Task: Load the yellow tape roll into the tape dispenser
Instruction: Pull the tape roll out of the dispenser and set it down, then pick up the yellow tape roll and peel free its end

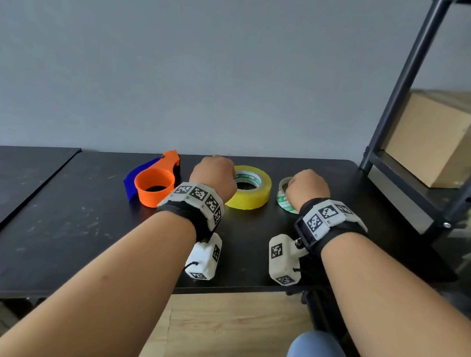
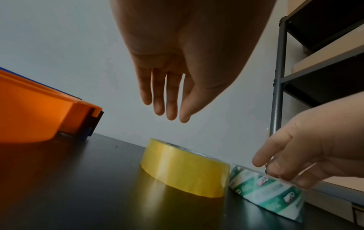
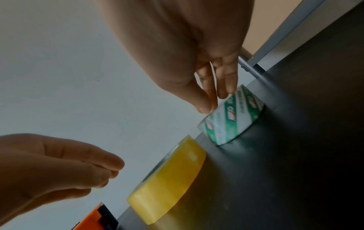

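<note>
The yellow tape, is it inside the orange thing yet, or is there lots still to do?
Not yet. The yellow tape roll lies flat on the black table, beside the orange tape dispenser, whose holder shows no roll. The left hand hangs open above the roll without touching it. The right hand has its fingertips on the green-and-white roll. Picking up and loading are left.

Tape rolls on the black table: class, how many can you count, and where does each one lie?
2. The yellow tape roll lies flat mid-table, right of the orange dispenser. The green-and-white tape roll lies right of it, under the right hand. None other shows.
</note>
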`<state>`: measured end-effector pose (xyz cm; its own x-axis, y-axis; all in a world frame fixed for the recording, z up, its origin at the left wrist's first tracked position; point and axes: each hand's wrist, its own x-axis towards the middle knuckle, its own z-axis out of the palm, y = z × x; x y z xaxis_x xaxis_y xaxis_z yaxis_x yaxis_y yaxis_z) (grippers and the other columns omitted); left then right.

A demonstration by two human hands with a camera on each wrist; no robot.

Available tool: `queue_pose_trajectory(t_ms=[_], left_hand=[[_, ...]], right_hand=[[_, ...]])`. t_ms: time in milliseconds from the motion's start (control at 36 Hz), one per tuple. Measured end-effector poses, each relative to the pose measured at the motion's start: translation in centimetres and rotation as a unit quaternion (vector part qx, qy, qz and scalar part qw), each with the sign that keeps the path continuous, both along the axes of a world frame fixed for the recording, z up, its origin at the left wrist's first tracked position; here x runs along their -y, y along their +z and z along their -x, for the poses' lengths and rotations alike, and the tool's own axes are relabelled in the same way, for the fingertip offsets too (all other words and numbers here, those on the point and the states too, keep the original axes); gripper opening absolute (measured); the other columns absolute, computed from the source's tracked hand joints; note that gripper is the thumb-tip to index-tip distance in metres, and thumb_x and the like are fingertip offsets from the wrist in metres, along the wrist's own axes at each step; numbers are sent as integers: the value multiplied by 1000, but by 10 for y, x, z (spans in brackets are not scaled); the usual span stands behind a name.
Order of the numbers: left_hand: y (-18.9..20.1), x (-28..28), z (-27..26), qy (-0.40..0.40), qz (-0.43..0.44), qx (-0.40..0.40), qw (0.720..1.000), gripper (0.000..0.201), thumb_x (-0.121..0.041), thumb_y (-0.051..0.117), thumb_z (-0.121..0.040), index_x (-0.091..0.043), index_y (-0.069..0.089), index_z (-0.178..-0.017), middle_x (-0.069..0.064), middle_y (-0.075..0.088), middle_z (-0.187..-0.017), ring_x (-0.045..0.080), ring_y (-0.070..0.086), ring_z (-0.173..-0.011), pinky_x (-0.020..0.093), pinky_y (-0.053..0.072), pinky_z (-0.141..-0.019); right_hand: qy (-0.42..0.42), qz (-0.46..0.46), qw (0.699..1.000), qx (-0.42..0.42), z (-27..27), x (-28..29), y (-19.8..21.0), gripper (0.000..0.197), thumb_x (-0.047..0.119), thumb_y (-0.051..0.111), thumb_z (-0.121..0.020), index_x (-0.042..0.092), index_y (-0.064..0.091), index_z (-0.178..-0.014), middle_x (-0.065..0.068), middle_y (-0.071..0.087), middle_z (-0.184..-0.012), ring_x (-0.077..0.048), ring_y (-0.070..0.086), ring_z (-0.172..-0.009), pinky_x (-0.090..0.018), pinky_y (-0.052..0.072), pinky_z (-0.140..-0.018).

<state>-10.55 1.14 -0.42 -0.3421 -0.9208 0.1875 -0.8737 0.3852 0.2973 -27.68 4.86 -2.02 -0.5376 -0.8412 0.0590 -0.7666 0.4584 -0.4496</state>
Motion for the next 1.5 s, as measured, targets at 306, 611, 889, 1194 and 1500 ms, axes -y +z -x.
queue_pose_trajectory(t_ms=[306,611,889,1194,1500], left_hand=[[3,5,-23,22,-14,26,999,35,-6,47,-88,-13,69,-115,12,64,-120,30,60,-111,37,51,-90],[-2,3,-40,48,-71,13,996,37,-4,44,-93,-8,64,-123,12,64,-127,28,60,-116,38,50,-99],[-2,1,-46,53,-126,-60,989,44,1,39,-93,-12,61,-129,10,57,-137,28,55,-124,40,46,-104],[-13,-3,-50,59,-159,-153,974,32,-14,44,-98,-7,65,-121,10,64,-126,26,60,-114,35,48,-97],[-5,-6,-45,74,-177,-314,930,46,-37,35,-102,-14,57,-70,14,68,-94,24,59,-85,40,49,-92]], right_hand=[[102,94,989,47,-36,0,11,37,9,51,-90,14,63,-125,-6,64,-128,-28,55,-122,-37,45,-100],[183,-36,982,33,-76,8,0,44,20,58,-86,4,59,-127,-15,63,-129,-33,58,-119,-46,46,-102],[185,-85,978,-52,-77,13,-5,40,29,59,-89,19,60,-128,-4,64,-127,-27,59,-116,-35,45,-94],[143,-54,988,0,-84,7,-4,31,23,57,-85,24,69,-113,-2,66,-119,-29,54,-117,-44,29,-104],[138,116,938,297,-97,1,15,38,22,65,-84,-7,67,-109,-25,66,-114,-37,60,-108,-31,40,-80]])
